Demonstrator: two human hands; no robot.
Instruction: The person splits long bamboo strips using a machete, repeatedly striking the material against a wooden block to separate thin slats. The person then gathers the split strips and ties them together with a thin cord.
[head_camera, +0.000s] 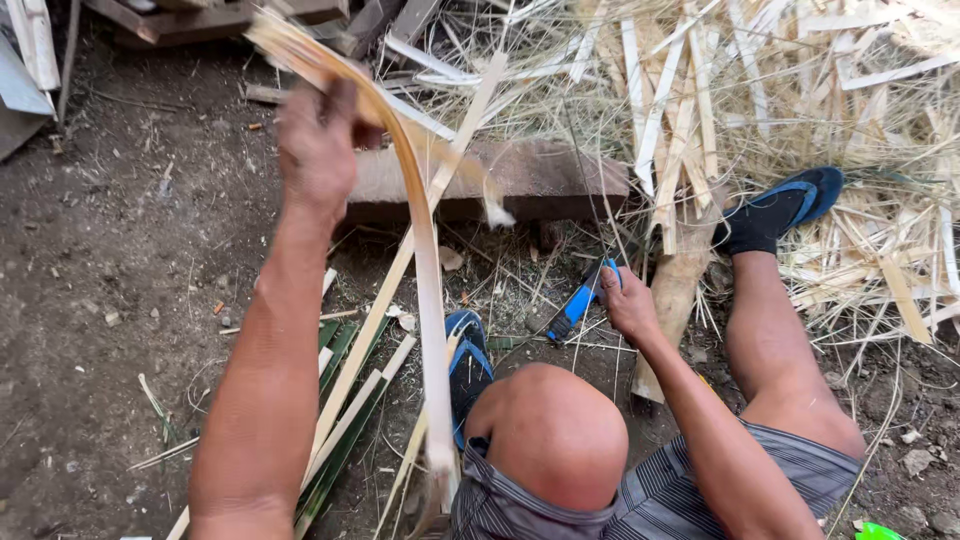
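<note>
Bamboo fills the scene: the left hand (318, 150) is raised and closed tight around one end of a long pale bamboo strip (425, 290), which bends in an arc from the fist down past the bent left knee (555, 435). The right hand (628, 303) is lower, near the ground, wrapped around a blue-handled knife (578, 303) whose blade points down and left toward the dirt. More split strips, some with green skin (345, 420), lie on the ground beneath the left forearm. A wooden block (540, 180) sits beyond the hands, and a heap of pale offcuts (800, 110) spreads past the sandalled right foot (785, 208).
</note>
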